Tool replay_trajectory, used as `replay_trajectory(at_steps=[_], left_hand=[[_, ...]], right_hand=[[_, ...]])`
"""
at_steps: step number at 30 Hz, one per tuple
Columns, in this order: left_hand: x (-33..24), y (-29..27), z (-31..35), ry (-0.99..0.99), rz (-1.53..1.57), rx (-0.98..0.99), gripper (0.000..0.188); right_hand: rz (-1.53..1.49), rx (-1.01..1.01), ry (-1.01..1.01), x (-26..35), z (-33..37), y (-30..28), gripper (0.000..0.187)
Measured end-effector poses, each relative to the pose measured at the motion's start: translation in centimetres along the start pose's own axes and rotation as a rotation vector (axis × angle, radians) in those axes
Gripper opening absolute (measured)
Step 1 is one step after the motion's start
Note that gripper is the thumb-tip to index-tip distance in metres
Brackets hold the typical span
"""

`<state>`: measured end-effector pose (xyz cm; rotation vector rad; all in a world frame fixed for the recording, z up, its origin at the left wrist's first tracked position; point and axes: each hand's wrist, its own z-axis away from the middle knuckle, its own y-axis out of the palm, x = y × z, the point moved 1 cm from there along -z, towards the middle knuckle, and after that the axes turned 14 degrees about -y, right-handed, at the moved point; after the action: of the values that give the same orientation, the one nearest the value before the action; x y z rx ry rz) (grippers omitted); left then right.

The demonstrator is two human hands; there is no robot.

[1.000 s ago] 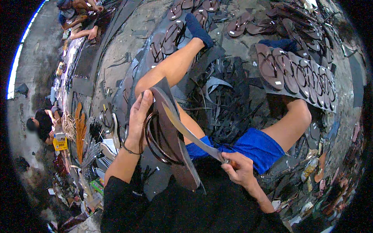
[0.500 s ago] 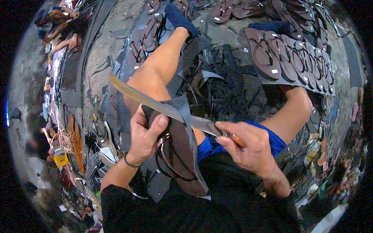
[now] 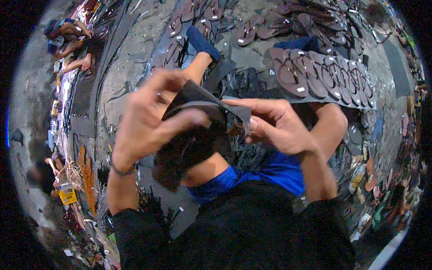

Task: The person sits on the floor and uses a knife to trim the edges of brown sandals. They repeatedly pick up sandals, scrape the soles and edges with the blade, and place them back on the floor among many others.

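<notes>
A dark brown flip-flop (image 3: 189, 144) is tilted up above my lap, its near part in shadow. My left hand (image 3: 146, 121), blurred by motion, is curled round its left side, thumb over the near face and fingers at the far edge. A grey strip of sole sheet (image 3: 238, 112) sticks out from the flip-flop's upper right. My right hand (image 3: 279, 123) pinches that strip between thumb and fingers. Below the right fingertips shows a small brownish piece that I cannot make out. The knife's blade cannot be picked out.
Several finished flip-flops (image 3: 315, 74) lie in a row on a grey sheet at the right; more flip-flops (image 3: 173, 51) lie further off. Dark offcuts (image 3: 254, 83) cover the floor between my legs. Another person (image 3: 72, 42) sits at the far left. An orange-brown brush (image 3: 87, 173) is at the left.
The flip-flop has been lifted and turned. My right hand has moved left and up, from the knife's handle to the grey strip. The long blade no longer shows across the sole.
</notes>
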<state>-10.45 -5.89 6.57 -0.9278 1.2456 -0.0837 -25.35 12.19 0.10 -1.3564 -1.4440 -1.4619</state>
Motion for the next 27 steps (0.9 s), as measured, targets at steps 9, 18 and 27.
replay_trajectory(at_steps=[9,18,27], left_hand=[[6.4,13.6,10.3,-0.688,1.883,0.132,0.06],[5.5,15.5,2.6,-0.509,1.987,-0.038,0.034],[10.1,18.6,12.3,-0.721,1.758,-0.051,0.03]], right_hand=[[-0.026,-0.315,-0.016,-3.5,5.3,1.9,0.041],[0.99,-0.642,-0.281,-7.0,14.4,3.4,0.03],[0.853,-0.532,0.1,-3.8,15.7,5.2,0.025]])
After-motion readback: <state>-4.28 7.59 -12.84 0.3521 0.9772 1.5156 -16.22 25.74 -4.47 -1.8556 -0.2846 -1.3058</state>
